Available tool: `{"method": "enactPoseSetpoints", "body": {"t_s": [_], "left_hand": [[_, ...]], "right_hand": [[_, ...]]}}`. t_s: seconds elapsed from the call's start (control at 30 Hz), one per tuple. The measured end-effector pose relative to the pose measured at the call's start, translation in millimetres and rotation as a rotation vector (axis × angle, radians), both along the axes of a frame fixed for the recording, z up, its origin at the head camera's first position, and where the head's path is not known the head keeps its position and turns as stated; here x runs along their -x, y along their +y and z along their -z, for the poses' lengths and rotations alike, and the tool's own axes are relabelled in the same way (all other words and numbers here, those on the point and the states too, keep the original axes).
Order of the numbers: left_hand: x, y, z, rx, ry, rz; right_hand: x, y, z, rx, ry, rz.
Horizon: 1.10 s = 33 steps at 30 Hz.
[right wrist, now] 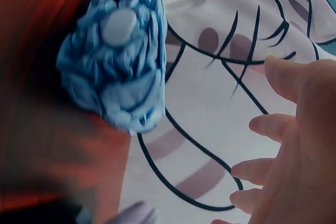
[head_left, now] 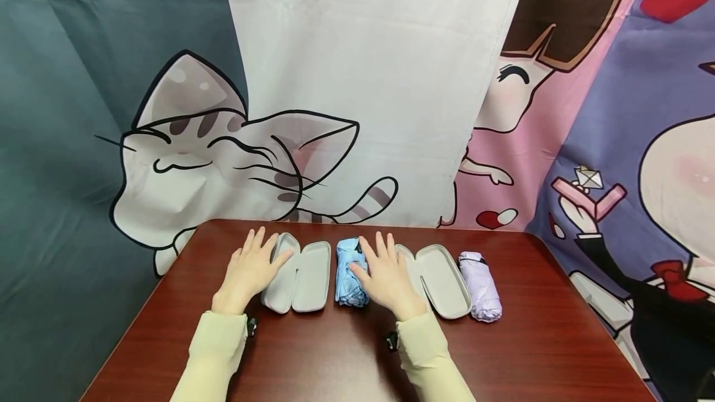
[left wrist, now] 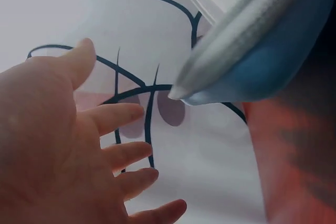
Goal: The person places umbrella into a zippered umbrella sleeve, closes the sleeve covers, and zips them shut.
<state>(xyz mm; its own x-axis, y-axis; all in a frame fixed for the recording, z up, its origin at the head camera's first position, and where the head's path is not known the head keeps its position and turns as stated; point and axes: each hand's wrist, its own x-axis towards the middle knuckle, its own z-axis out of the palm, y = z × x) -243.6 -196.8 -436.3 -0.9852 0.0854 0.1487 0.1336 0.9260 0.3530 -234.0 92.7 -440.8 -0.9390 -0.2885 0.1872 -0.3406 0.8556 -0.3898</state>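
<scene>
My left hand point(head_left: 250, 270) hovers with spread fingers by the left zip case point(head_left: 311, 276), overlapping its left edge in the head view. That case lies opened flat, grey inside; its blue outer shell point(left wrist: 262, 66) shows in the left wrist view. My right hand point(head_left: 390, 276), fingers spread and holding nothing, is above the gap between a folded blue umbrella point(head_left: 349, 278) and a second opened grey-lined case point(head_left: 444, 281), partly hiding both. The blue umbrella's round pale end point(right wrist: 120, 26) faces the right wrist camera. To the far right lies a folded lilac umbrella point(head_left: 480, 287), against the second case.
The cases and umbrellas form a row toward the back of a reddish-brown wooden table point(head_left: 313, 358). Directly behind the table's far edge hangs a printed cartoon cloth point(head_left: 363, 79). A dark wrist strap piece point(head_left: 393, 340) shows at the right cuff.
</scene>
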Motion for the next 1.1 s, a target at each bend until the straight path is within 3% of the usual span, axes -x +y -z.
{"method": "enactPoseSetpoints", "body": {"t_s": [0.27,0.53,0.73,0.93,1.1], "left_hand": [[8.0,-6.2,11.5,-0.085,-0.005,-0.021],[13.0,-16.8,19.9,-0.179,-0.034,-0.081],[15.2,-15.4,27.4,-0.214,-0.029,-0.081],[16.6,-16.9,34.9,-0.252,-0.028,-0.101],[18.6,-17.6,33.8,-0.252,-0.021,-0.134]], "right_hand": [[3.6,-14,5.9,0.044,-0.031,-0.012],[8.6,-26,24.0,0.118,-0.091,0.0],[11.1,-28,34.6,0.174,-0.104,0.024],[17.2,-35,40.4,0.217,-0.098,0.084],[22.5,-42,44.4,0.276,-0.091,0.168]]}}
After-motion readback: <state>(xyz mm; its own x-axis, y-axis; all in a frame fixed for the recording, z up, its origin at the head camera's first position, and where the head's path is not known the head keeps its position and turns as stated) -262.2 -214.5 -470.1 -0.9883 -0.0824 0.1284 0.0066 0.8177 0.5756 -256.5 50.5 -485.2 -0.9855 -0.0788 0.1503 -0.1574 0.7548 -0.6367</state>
